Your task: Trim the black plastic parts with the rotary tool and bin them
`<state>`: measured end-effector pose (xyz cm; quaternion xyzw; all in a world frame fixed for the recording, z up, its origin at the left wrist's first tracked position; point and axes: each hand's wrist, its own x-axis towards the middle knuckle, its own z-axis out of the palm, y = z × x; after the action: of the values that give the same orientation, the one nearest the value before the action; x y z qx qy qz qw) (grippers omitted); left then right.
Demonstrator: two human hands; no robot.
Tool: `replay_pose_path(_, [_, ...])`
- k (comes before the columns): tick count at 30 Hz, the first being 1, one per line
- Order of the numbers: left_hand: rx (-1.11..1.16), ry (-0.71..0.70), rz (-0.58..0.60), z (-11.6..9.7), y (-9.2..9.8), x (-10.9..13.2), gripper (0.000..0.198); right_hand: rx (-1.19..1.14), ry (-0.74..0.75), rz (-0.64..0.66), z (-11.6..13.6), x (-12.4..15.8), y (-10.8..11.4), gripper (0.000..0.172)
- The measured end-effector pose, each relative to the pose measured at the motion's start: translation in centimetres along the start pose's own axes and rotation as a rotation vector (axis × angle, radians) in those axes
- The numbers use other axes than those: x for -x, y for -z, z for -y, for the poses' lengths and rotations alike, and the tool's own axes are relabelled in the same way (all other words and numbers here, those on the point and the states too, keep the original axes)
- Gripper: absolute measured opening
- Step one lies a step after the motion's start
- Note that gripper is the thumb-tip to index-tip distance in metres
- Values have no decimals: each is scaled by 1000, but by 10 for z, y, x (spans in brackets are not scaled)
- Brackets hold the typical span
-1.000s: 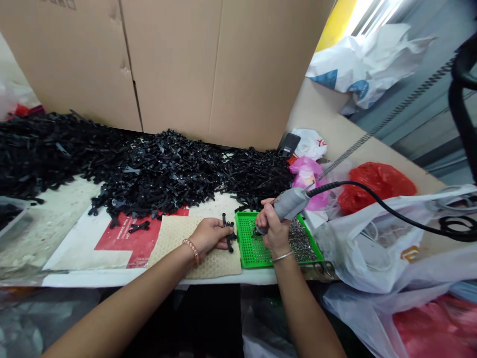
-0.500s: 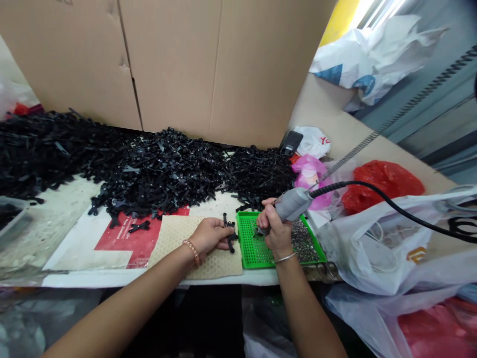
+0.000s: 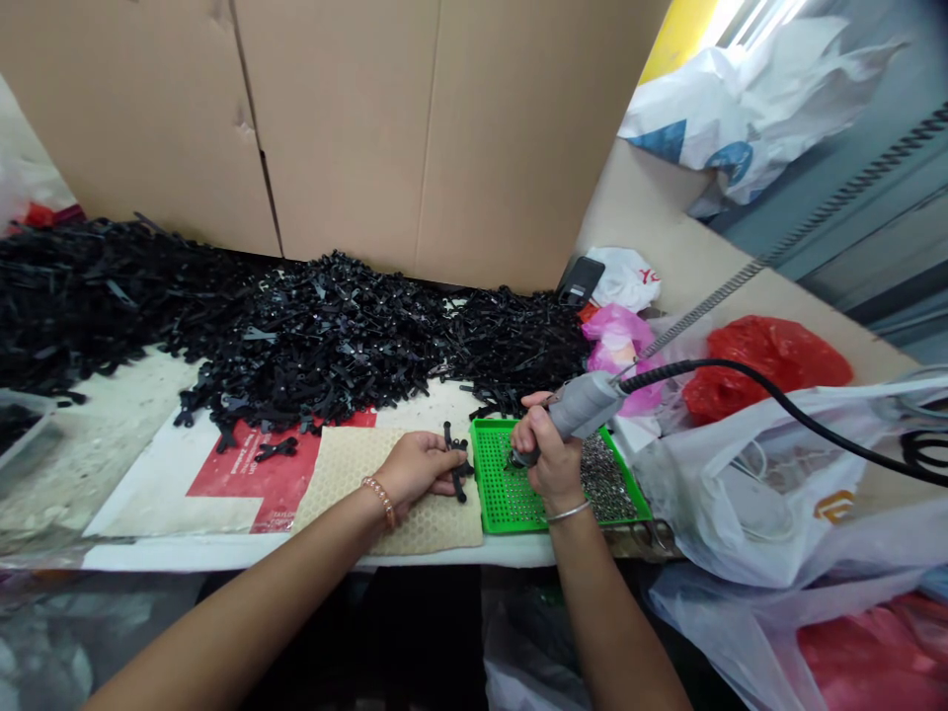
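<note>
Between the thumb and fingers of my left hand (image 3: 426, 464) is a small black plastic part (image 3: 459, 474), held over the right edge of a honeycomb-patterned beige mat (image 3: 341, 494). My right hand (image 3: 549, 459) is wrapped round a grey electric screwdriver (image 3: 589, 405), which slants down to the left. Its tip points into a green perforated tray (image 3: 489, 509), and I cannot make out whether it touches a screw. Many small metal screws (image 3: 611, 484) lie in the right half of the tray.
Heaps of black plastic parts (image 3: 326, 336) spread along the back, before a tall cardboard sheet (image 3: 341, 128). A black cable (image 3: 770, 400) and a coiled spring (image 3: 726, 296) run from the screwdriver to the right. Plastic bags (image 3: 762, 494) and scissors (image 3: 656, 536) lie at the right.
The view has shifted very slightly. Both hands keep their grips and stay in nearly the same places, with the screwdriver tip still over the tray.
</note>
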<state>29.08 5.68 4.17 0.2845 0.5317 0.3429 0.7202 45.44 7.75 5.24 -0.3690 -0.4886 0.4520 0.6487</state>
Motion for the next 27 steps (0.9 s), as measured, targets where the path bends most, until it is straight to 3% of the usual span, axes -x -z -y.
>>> replay_pose_path(27, [17,3,26,1,1,-2,22,3,3,-35,8,1,-3,23])
